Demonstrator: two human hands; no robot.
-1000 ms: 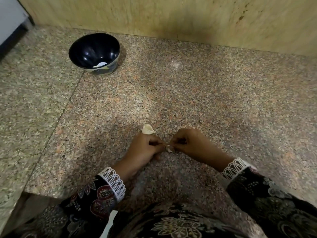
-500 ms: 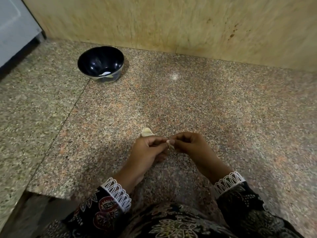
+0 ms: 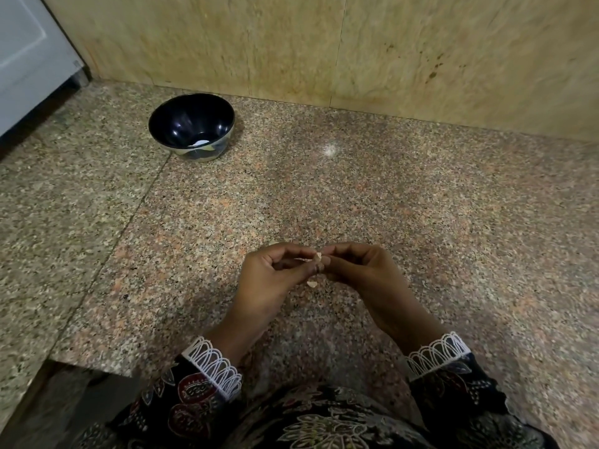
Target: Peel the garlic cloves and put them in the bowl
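Work surface: a speckled pink-grey polished granite desk [image 3: 405, 196], with one straight seam [image 3: 129, 218] running from the near left edge towards the back. A small bright light reflection [image 3: 329, 151] shows on the stone near the back. Rear wall: beige-yellow veined marble panels [image 3: 291, 43], butted at a vertical joint [image 3: 340, 47]; scattered brown spots [image 3: 434, 66] mark the right panel. Far left corner: a pale grey-white panelled cabinet face [image 3: 29, 56] stands against the wall. Lighting is dim and even.
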